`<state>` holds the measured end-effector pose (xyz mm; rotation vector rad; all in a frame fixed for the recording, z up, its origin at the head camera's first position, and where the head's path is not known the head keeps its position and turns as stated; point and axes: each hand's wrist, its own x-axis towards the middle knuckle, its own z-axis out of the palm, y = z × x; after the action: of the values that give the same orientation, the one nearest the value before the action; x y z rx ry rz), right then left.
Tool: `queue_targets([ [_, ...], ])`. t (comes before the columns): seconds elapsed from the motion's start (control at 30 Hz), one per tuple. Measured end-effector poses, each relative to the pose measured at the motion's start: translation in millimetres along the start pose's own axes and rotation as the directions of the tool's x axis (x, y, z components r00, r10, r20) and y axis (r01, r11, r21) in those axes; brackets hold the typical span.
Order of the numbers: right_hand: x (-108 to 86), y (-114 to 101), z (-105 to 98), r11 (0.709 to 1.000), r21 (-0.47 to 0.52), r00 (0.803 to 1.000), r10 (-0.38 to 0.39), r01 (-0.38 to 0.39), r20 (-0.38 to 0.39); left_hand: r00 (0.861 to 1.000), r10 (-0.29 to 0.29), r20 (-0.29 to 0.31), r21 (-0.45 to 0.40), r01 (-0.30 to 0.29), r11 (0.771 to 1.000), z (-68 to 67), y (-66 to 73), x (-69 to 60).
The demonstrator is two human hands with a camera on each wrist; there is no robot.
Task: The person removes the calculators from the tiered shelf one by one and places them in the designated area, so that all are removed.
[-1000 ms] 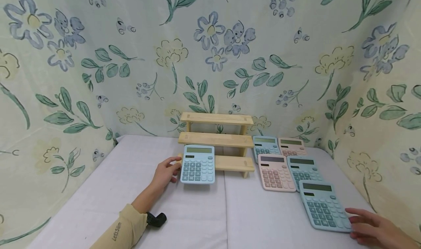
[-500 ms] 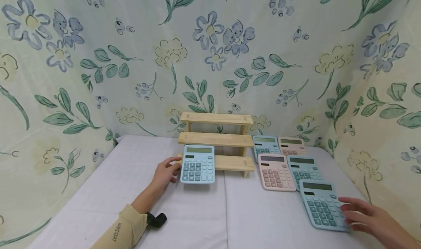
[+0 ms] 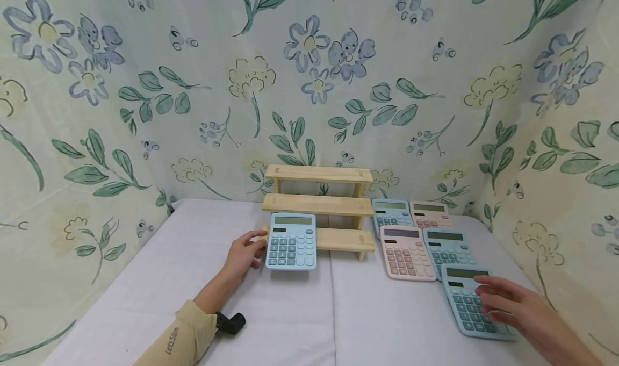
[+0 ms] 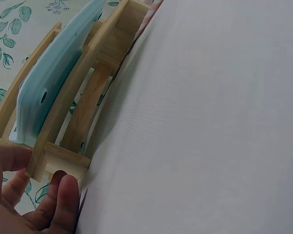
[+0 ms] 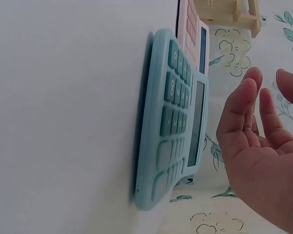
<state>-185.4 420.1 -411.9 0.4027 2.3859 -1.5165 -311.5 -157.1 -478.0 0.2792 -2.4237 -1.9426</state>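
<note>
A light blue calculator (image 3: 291,242) leans on the lowest step of a three-step wooden stand (image 3: 345,240). My left hand (image 3: 244,254) is at the left end of that step. In the left wrist view its fingers (image 4: 66,197) curl around the board's end, beside the calculator. My right hand (image 3: 512,301) hovers over the nearest blue calculator (image 3: 471,307), which lies flat on the cloth. In the right wrist view the right fingers (image 5: 237,109) are loosely bent, apart from the calculator, and hold nothing.
Behind the nearest calculator lie a pink calculator (image 3: 406,256) and a blue one (image 3: 447,248). Farther back are another blue calculator (image 3: 390,211) and another pink one (image 3: 429,214). A white cloth (image 3: 285,317) covers the table; a floral curtain (image 3: 217,86) hangs around it.
My right hand has moved left and away from me, from the right edge of the nearest blue calculator to above it. My left hand and the calculator on the stand have stayed put.
</note>
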Motion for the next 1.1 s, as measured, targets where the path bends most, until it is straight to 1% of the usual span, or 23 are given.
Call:
queue_targets([
  [0.33, -4.6, -24.2, 27.0, 0.995, 0.066, 0.997, -0.078, 0.077, 0.016, 1.000, -0.009, 0.000, -0.002, 0.009, 1.000, 0.0, 1.9, -0.6],
  [0.57, -2.3, -35.7, 45.4, 0.992, 0.088, 0.995, -0.096, 0.093, 0.033, 1.000, -0.012, 0.000, 0.000, 0.012, 1.000, -0.1, 1.9, -1.3],
  [0.83, -2.5, -51.5, 73.3, 0.981, 0.113, 0.985, -0.163, 0.156, 0.048, 1.000, -0.008, -0.001, 0.000, 0.008, 1.000, -0.7, 0.9, -2.3],
  [1.1, 1.2, -66.8, 93.5, 0.967, 0.184, 0.978, -0.195, 0.178, 0.079, 1.000, -0.012, -0.007, -0.008, 0.012, 1.000, 0.8, 1.4, 0.3],
])
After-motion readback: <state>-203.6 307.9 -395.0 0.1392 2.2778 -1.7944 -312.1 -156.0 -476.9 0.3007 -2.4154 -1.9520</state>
